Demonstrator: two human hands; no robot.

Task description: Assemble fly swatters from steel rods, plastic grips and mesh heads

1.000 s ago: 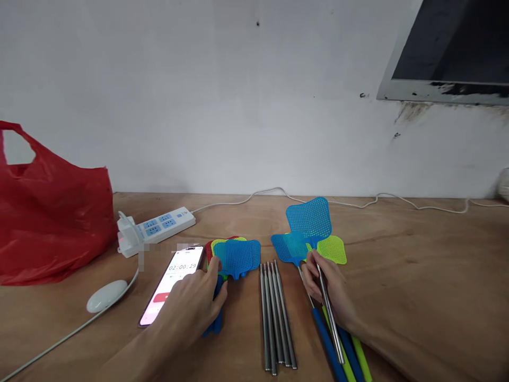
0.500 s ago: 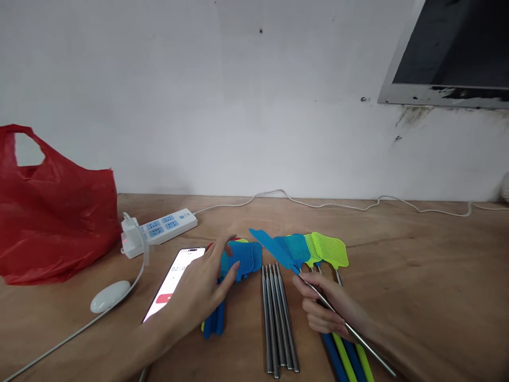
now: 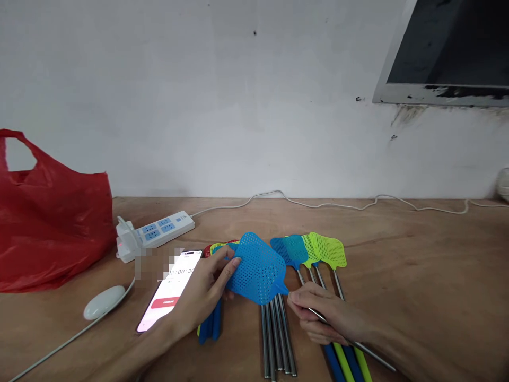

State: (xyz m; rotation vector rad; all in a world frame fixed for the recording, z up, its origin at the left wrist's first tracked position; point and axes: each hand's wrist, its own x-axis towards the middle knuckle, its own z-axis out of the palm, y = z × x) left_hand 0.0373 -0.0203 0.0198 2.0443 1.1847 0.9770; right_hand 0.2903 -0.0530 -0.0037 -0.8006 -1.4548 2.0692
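Observation:
A blue perforated fly swatter head [image 3: 260, 268] is between my hands, above the table. My left hand [image 3: 214, 278] pinches its left edge between thumb and fingers. My right hand [image 3: 318, 313] grips the thin metal rod [image 3: 371, 354] close to the head's neck. Below the head lies a row of several metal rods [image 3: 278, 339]. Beside my right hand are assembled fly swatters [image 3: 328, 249], blue and yellow-green, with coloured handles partly covered by my hand. Behind my left hand, loose red, yellow and blue swatter heads are mostly hidden, with blue handles [image 3: 210, 323] below them.
A lit phone [image 3: 170, 292] showing a timer lies left of my left hand. Further left are a white power strip [image 3: 159, 233], a white mouse-shaped object [image 3: 104, 302] with a cable, and a red plastic bag [image 3: 55, 217]. A thin white cable [image 3: 318, 206] runs along the wall.
The blue swatter head has turned its face toward me and moved left and down. My left hand, apart from it before, has closed on its edge. My right hand keeps hold of the rod.

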